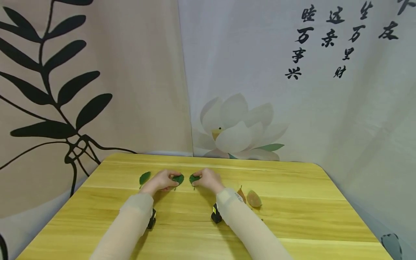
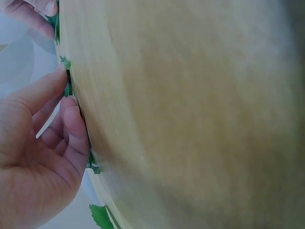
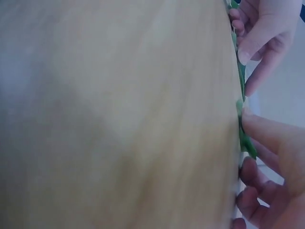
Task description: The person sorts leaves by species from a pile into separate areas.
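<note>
Soft brightness fills the head view, warm on the yellow wood-grained desk point(image 1: 305, 209), cooler and greyer on the pale printed cloth backdrop point(image 1: 325, 119) toward 3 o'clock. Faint, soft-edged shadows lie beside the cream-coloured long sleeves point(image 1: 117, 231), toward 4 o'clock of the left and 8 o'clock of the right; the light's source cannot be told. The small oval green leaves point(image 1: 144, 177) lose fine detail. In the left wrist view, the desk smears into blur, its rim bowed, darkening toward 2 o'clock; the left hand point(image 2: 35, 160) is clearer. The right wrist view looks dimmer and hazy, with a bluish sheen near 9 o'clock and the right hand point(image 3: 289, 160) slightly soft.
</note>
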Demonstrator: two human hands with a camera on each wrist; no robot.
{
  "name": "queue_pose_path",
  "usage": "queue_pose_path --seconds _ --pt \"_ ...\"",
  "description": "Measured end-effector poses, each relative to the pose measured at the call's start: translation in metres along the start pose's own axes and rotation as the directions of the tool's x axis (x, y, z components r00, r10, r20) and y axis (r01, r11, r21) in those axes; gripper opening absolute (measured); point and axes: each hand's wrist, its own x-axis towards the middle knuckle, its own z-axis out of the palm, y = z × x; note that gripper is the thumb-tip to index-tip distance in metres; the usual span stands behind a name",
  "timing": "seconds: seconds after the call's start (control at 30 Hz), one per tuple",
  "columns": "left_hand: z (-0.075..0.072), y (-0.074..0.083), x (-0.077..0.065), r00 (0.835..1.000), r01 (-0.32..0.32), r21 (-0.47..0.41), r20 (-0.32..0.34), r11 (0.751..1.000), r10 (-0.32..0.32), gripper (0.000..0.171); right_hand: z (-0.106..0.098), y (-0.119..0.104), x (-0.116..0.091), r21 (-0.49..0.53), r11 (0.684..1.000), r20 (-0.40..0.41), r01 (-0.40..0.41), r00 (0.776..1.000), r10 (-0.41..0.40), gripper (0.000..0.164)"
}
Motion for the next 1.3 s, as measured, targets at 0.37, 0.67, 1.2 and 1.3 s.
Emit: queue_pose_path --seconds 0.37,0.67,1.2,1.3 --pt "0.000 0.004 -0.004 0.999 0.013 0.019 -0.029 1.000 -0.013 0.046 0.002 -0.008 -0.003 -0.001 1.000 -0.008 0.005 1.000 -0.005 0.036" --pt "0.000 0.007 -0.008 1.000 -0.012 0.030 -0.011 0.999 0.012 0.047 0.001 -0.007 -0.007 0.054 0.999 -0.020 0.009 1.000 -0.008 0.037" --pt "-0.014 0.021 -0.018 0.999 -0.034 0.141 0.021 0.989 0.031 0.049 -0.015 -0.007 -0.012 0.231 0.972 0.058 0.049 0.996 -0.064 0.037" --pt "-0.018 0.025 -0.019 0.998 -0.068 0.162 0.012 0.984 0.067 0.049 -0.024 -0.009 -0.012 0.225 0.972 0.060 0.071 0.994 -0.087 0.038"
